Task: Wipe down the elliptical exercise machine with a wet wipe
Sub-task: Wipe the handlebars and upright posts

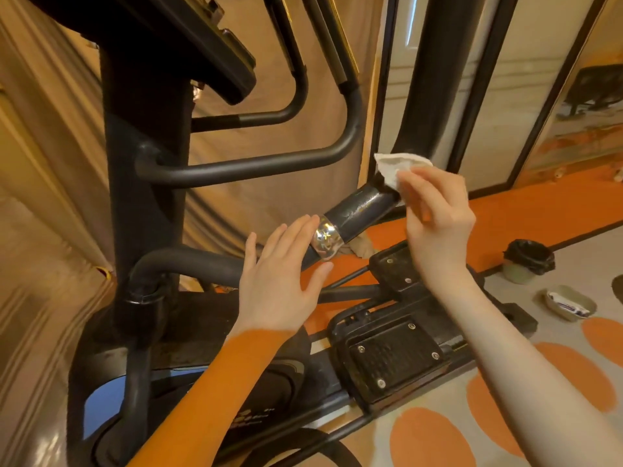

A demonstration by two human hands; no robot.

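Nearest, right hand [438,227] pinching white wipe [396,168] against black handlebar [362,210] of exercise machine [145,163]; left hand [276,281] flat, fingers straight, touching chrome ring [325,241].

Elliptical machine frame [145,170]: black, with chrome collar [326,240] on handlebar. Wet wipe [397,165]: white. Sleeve [215,392]: orange. Floor [438,439]: grey, patterned with orange ovals. Bin liner [528,256]: black. Curtain [50,146]: beige.
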